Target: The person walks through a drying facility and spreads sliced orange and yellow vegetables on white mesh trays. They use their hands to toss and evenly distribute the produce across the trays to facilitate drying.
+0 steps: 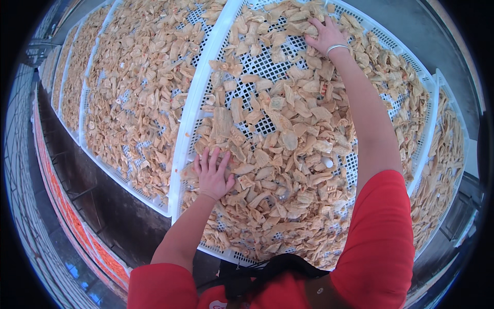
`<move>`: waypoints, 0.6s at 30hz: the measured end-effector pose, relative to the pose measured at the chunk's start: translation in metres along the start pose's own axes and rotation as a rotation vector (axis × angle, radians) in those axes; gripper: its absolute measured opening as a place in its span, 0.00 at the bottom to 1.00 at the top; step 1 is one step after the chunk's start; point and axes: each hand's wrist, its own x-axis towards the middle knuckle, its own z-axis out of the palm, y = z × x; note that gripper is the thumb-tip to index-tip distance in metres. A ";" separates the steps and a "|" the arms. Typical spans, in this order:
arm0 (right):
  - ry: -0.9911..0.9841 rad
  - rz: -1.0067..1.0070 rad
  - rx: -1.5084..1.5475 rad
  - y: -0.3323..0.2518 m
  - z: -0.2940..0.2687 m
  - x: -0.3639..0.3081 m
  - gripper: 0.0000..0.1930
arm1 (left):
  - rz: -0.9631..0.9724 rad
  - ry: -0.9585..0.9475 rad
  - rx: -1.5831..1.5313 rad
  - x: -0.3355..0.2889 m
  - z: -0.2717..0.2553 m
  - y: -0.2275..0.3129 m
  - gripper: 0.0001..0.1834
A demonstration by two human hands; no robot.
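Note:
Wrinkled, tan dried slices (288, 139) lie scattered in the white plastic mesh tray (181, 149) before me. They are thick over its near part, while bare lattice shows around the middle and far left. My left hand (212, 177) rests on slices by the tray's left rim, its fingers spread and pointing away from me. Stretched to the far side, my right hand (328, 37) touches the slices there with its fingers apart, a thin bracelet (337, 48) on the wrist. Neither hand appears to grip a slice. A small white roundish thing (328, 162) sits among the slices.
More white trays of similar tan pieces (146, 110) run in a row to the left. Another tray (441, 175) adjoins on the right, holding longer strips. At the lower left, a long row of bright orange material (77, 224) stands beyond a dark gap.

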 end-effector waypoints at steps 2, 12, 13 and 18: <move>-0.074 0.255 -0.053 0.066 -0.011 -0.014 0.32 | 0.002 0.000 0.000 0.001 0.001 -0.001 0.36; -0.167 -0.158 0.190 -0.032 -0.055 -0.176 0.33 | -0.005 0.059 -0.010 0.003 0.002 -0.001 0.37; -0.247 -0.204 0.297 -0.055 -0.068 -0.163 0.35 | -0.012 0.047 0.000 0.001 0.001 -0.001 0.37; 0.168 -0.124 0.339 -0.118 0.001 -0.029 0.34 | 0.016 0.066 -0.018 0.005 0.005 0.001 0.37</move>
